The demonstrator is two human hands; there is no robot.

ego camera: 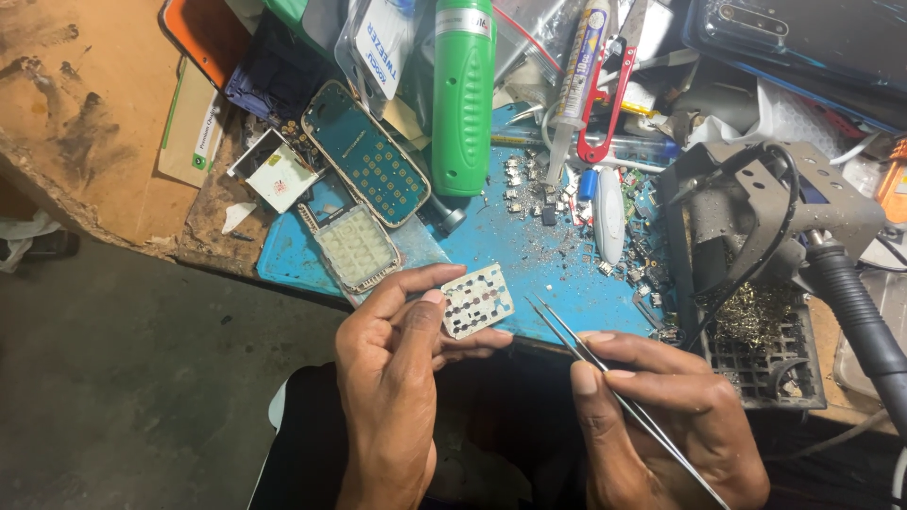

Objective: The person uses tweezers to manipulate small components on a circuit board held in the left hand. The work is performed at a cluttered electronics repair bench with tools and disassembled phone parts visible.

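My left hand (402, 364) pinches a small white keypad dome sheet (477, 300) by its left edge, holding it over the near edge of the blue work mat (529, 250). My right hand (661, 411) grips thin metal tweezers (576, 342), their tips pointing up-left and ending just right of the sheet, not touching it. A teal phone circuit board (366, 153) and a white keypad frame (356, 247) lie on the mat beyond my left hand.
A green cylindrical tool (463, 94), a syringe tube (576, 76) and red-handled cutters (609, 104) lie at the back. Small metal parts (543, 194) litter the mat. A soldering iron stand (775, 236) with a black-handled iron (855, 302) stands at the right. Dark floor lies at the left.
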